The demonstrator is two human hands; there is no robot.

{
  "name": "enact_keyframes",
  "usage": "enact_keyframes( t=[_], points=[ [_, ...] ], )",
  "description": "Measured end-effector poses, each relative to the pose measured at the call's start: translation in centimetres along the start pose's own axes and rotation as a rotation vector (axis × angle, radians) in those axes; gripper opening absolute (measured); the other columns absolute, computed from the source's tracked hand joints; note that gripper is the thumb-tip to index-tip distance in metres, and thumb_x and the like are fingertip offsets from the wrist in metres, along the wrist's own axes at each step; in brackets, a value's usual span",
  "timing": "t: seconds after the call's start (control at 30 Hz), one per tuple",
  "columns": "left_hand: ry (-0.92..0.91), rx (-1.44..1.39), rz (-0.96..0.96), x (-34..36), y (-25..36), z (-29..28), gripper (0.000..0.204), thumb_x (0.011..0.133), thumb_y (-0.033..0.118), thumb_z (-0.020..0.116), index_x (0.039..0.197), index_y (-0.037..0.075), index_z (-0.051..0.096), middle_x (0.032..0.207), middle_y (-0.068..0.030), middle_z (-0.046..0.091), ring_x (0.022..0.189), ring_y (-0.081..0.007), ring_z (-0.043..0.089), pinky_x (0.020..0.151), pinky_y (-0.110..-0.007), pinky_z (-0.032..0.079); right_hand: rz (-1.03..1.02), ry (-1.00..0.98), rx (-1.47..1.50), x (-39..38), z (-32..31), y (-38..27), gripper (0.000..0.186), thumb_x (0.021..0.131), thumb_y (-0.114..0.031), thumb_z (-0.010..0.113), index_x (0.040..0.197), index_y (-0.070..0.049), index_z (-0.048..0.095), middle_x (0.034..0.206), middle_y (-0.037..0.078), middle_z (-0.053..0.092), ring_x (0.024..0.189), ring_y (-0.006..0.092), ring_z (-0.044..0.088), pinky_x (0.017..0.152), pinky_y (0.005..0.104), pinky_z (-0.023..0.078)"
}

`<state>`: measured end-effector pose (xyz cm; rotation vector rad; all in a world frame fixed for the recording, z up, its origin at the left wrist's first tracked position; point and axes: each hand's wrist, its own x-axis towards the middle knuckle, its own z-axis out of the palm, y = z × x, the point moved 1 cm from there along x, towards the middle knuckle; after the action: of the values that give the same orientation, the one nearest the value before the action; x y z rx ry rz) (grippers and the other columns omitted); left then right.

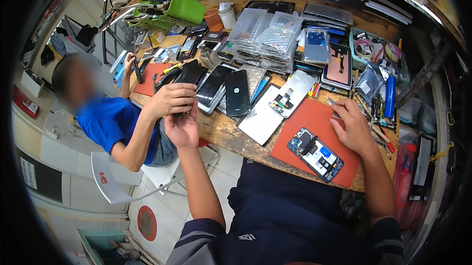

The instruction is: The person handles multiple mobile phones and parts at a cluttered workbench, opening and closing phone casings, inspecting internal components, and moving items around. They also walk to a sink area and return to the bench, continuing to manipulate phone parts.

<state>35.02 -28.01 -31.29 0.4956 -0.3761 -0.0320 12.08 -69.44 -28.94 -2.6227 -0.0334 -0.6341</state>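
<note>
My left hand [183, 131] reaches out over the table's left part, palm up. Right above it, a co-worker's hand [172, 99] meets it and hides most of my fingers. A dark edge shows between the two hands, but its kind is hidden. On the orange-red mat [280, 149], an opened phone [314, 154] lies with its inner parts and battery showing. Beside it my right hand [353, 123] rests at the mat's right side, with a slim grey tool [333, 103] between thumb and fingers.
A silver panel [263, 115] with a phone part on it lies left of the mat. Several black phones [238, 93] and bubble-wrapped packets [275, 34] stand behind. A green basket [179, 9] of tools is at the far left. A seated co-worker [115, 122] is at left.
</note>
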Motion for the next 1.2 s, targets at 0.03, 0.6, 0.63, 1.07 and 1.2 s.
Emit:
enact_keyframes(
  t=[0.03,0.6,0.63,1.07,1.2],
  points=[
    [0.035,0.050,0.002,0.0,-0.2,-0.3,0.049,0.105,0.027,0.048,0.142,-0.005,0.046,0.147,-0.0249,0.048,0.136,-0.0406,0.050,0.117,-0.056,0.041,-0.004,0.001,-0.005,0.0,0.0,0.1,0.036,0.082,-0.007,0.074,0.116,0.002,0.066,0.114,0.016,0.059,0.107,0.0348,0.059,0.091,0.0418,0.051],
    [-0.139,0.083,-0.339,-7.6,-7.4,10.9,0.081,0.092,0.001,0.058,0.160,0.010,0.015,0.155,-0.0184,0.039,0.138,-0.0408,0.048,0.109,-0.065,0.046,0.052,-0.054,0.607,1.7,0.6,-5.3,0.023,0.093,-0.008,0.071,0.113,0.001,0.069,0.101,0.009,0.068,0.085,0.0156,0.069,0.074,0.0288,0.056],
    [-0.165,0.135,-0.345,-7.8,-8.1,11.9,0.082,0.091,0.001,0.059,0.160,0.011,0.017,0.154,-0.0185,0.039,0.138,-0.0408,0.048,0.108,-0.064,0.046,0.095,-0.039,0.678,1.9,0.6,-6.3,0.028,0.094,-0.010,0.071,0.119,0.001,0.066,0.102,0.010,0.068,0.086,0.0152,0.069,0.077,0.0290,0.056],
    [-0.722,0.943,-0.008,-13.1,-15.4,13.3,0.065,0.094,-0.005,0.065,0.150,0.001,0.031,0.147,-0.0153,0.038,0.136,-0.0238,0.045,0.108,-0.036,0.046,0.651,0.014,1.354,1.6,1.5,-6.9,0.061,0.097,-0.028,0.071,0.145,-0.003,0.041,0.118,0.010,0.063,0.106,0.0171,0.065,0.085,0.0342,0.058],
    [-0.506,0.731,-0.275,-14.0,-15.0,13.3,0.077,0.093,0.002,0.071,0.155,0.003,0.025,0.148,-0.0143,0.041,0.129,-0.0224,0.052,0.107,-0.037,0.045,0.675,-0.042,1.480,1.1,1.1,-6.3,0.052,0.096,-0.026,0.066,0.139,-0.004,0.046,0.116,0.009,0.062,0.105,0.0181,0.066,0.085,0.0377,0.060]
  ],
)
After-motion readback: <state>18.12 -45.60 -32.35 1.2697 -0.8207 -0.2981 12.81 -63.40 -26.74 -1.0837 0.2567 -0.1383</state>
